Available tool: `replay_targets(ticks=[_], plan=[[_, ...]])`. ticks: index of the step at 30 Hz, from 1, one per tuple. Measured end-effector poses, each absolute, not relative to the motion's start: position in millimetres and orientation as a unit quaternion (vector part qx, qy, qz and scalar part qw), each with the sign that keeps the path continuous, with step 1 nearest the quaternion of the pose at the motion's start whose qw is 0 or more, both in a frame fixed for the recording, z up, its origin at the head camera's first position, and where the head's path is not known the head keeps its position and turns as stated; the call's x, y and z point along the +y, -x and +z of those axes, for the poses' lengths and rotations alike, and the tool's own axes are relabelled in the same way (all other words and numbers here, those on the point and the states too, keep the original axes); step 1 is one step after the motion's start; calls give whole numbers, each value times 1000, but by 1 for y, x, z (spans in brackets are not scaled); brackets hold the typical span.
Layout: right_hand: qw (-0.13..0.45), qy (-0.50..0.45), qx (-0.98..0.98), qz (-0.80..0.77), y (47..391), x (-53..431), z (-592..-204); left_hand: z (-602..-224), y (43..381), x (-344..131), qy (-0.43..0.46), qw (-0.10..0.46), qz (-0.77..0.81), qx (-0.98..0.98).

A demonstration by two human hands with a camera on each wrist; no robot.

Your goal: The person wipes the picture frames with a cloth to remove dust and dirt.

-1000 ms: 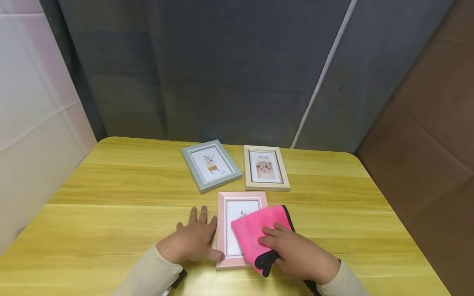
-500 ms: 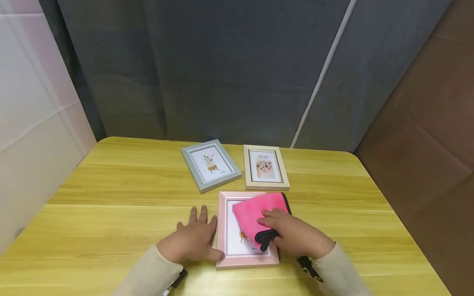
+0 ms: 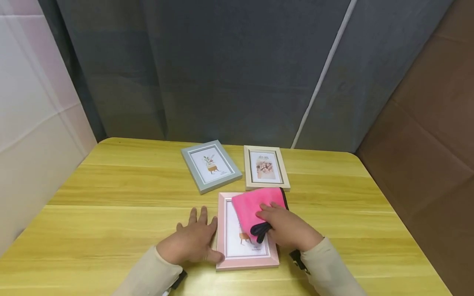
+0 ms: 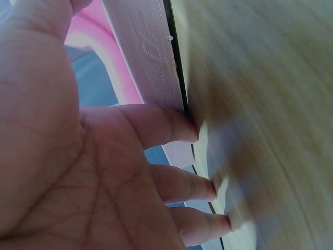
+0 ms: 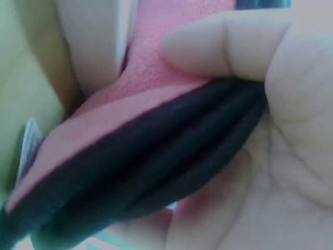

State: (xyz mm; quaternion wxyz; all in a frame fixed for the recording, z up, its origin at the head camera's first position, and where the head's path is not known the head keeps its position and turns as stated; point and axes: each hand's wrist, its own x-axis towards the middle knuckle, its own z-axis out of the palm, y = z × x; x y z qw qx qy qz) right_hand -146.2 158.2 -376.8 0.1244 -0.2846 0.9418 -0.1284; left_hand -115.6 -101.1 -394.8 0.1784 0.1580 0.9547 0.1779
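A pink picture frame (image 3: 247, 263) lies flat at the near middle of the table. My left hand (image 3: 194, 241) rests spread on the wood along its left side, thumb at the lower left edge; in the left wrist view the fingertips touch the table beside the pink frame's side (image 4: 151, 57). My right hand (image 3: 290, 226) holds a folded pink cloth (image 3: 248, 207) with black edging over the frame's upper right part. In the right wrist view the thumb and fingers pinch the cloth's black-edged fold (image 5: 145, 151). Part of the plant print (image 3: 245, 237) shows below the cloth.
Behind the pink frame lie a grey-blue picture frame (image 3: 196, 170), turned at an angle, and a cream picture frame (image 3: 248, 168). The wood-grain table (image 3: 111, 213) ends at a dark curtain (image 3: 222, 74), with a pale cloth wall left and a brown one right.
My right hand has slid the pink cloth away from me, up the pink frame, uncovering its lower right corner and print. My left hand and the other frames stay in place.
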Motion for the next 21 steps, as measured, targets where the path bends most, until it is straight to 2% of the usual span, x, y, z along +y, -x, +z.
replay_targets(ticks=[6,13,18,21], plan=[[111,241,943,-198,172,155,-380,-394,115,-101,-155,183,183,953],[123,238,947,-177,165,164,-369,-395,116,-99,-157,177,172,956],[78,205,963,-156,167,179,-362,-397,116,-100,-157,176,178,955],[72,200,968,-136,171,178,-369,-398,115,-101,-154,176,179,956]])
